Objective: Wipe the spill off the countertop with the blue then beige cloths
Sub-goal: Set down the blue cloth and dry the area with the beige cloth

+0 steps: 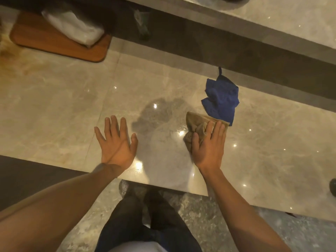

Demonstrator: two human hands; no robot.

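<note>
A crumpled beige cloth (195,124) lies on the glossy marble countertop (63,99), and my right hand (211,146) presses down on it with fingers spread over the fabric. Just beyond it, touching its far corner, sits the crumpled blue cloth (221,99) with nothing holding it. A dark wet patch, the spill (160,113), spreads to the left of the beige cloth, between my two hands. My left hand (116,142) rests flat on the counter with fingers apart, holding nothing.
A wooden board (45,39) with a white plastic bag (72,26) on it sits at the far left. A raised ledge (272,20) runs along the back right. The counter's near edge (163,186) is just in front of my legs. A dark round object (332,186) shows at the right border.
</note>
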